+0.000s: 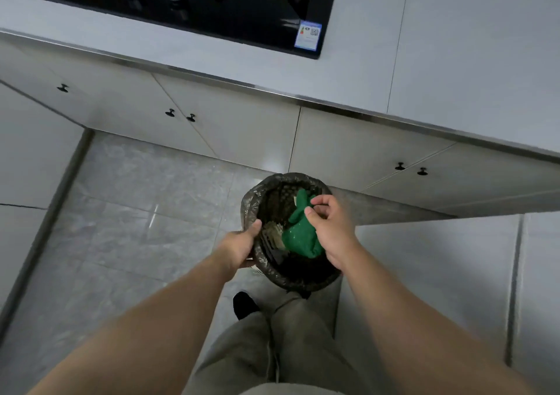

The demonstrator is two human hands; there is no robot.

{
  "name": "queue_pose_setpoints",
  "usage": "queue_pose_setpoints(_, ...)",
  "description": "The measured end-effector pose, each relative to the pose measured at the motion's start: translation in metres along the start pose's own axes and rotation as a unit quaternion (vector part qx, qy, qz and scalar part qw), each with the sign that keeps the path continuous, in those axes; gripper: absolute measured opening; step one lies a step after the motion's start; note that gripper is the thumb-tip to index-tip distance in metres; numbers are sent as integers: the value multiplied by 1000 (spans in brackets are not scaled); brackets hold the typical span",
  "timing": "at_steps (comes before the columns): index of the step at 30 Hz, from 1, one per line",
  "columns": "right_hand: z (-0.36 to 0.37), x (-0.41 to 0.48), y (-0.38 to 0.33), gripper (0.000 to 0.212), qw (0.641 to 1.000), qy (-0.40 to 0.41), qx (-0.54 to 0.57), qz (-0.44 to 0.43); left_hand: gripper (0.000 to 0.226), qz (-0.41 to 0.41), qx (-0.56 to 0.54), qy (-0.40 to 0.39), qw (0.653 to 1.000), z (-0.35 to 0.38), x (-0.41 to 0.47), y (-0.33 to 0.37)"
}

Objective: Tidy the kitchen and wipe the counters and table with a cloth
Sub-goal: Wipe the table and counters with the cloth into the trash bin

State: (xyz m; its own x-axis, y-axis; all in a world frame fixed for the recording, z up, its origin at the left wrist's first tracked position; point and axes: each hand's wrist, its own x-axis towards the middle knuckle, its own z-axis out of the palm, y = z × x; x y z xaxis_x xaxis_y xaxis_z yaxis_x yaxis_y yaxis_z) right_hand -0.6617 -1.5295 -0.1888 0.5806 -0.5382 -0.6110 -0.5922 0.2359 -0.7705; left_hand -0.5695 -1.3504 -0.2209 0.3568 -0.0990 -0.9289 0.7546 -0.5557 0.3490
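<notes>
A round black waste bin [260,261] lined with a dark plastic bag is held up above the floor, in front of my legs. My left hand [241,247] grips its left rim, thumb over the edge. A crumpled green cloth [300,237] hangs over the bin's opening. My right hand [331,228] holds it from the right, thumb and fingers curled on the fabric. Some pale scraps lie inside the bin under the cloth.
A grey counter [363,70] with a metal front edge runs across the top, with a black cooktop [212,9] set in it. White cabinet doors with dark knobs [191,118] stand below. Glossy grey floor tiles [136,212] spread to the left.
</notes>
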Motion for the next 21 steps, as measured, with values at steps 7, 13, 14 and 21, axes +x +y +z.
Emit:
queue_pose_setpoints(7,6,59,59,18,994,20,-109,12,71,-10,109,1,994,22,118,-10)
queue_pose_setpoints(13,16,113,126,21,979,24,-203,-4,41,11,191,-11,981,52,212,-17)
queue_pose_setpoints(14,20,125,138,21,978,28,-208,2,43,9,209,-11,978,55,230,-18)
queue_pose_setpoints(21,34,169,197,22,966,47,-251,27,45,5,276,-21,961,69,309,-37)
